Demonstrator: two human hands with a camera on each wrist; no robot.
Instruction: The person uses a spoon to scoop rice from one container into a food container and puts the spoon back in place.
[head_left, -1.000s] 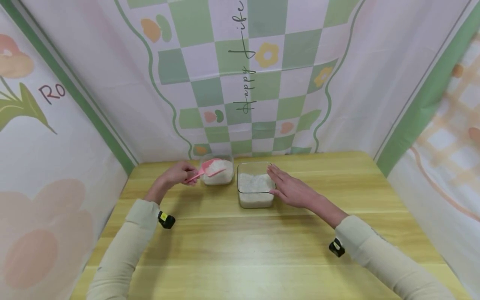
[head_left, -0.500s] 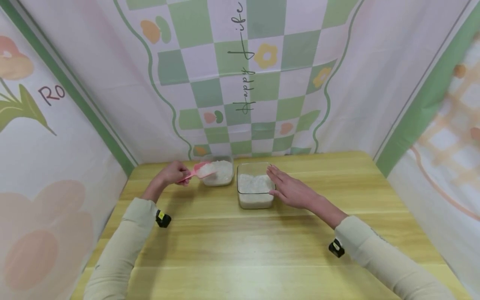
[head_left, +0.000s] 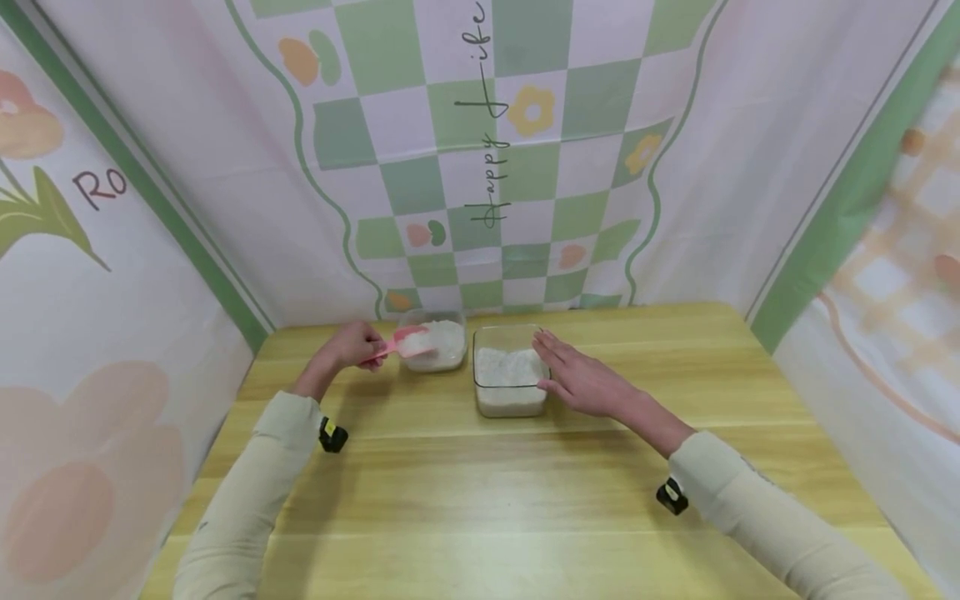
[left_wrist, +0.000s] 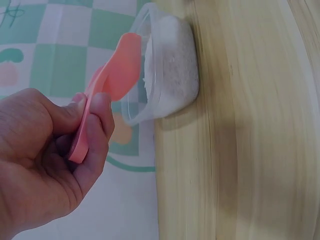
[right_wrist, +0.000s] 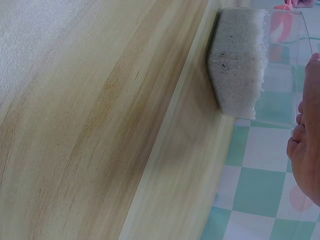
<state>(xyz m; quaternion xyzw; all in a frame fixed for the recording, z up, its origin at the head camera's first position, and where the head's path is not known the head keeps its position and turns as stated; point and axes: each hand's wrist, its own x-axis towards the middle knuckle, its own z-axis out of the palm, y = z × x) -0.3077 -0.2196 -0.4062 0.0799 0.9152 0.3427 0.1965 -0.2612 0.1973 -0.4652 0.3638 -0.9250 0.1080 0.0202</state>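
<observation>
My left hand (head_left: 352,346) grips the handle of a pink scoop (left_wrist: 125,67). In the head view white grains lie in the scoop's bowl, which overlaps the left side of a clear plastic container (left_wrist: 156,75) full of the same grains. To the right stands a square glass container (head_left: 512,402), more than half filled with white rice (right_wrist: 237,60). With fingers extended, my right hand (head_left: 585,379) rests at that container's right rim. Most of the right hand falls outside the right wrist view.
Both containers stand near the back edge of a wooden table (head_left: 480,500), close to a green-and-white checked cloth (head_left: 480,167) hanging behind. Printed cloths also hang on the left and right. A small black camera sits at each wrist.
The scoop moved left from above the middle of the plastic container to its left side, then shifted slightly back right. The right hand stayed at the glass container.
</observation>
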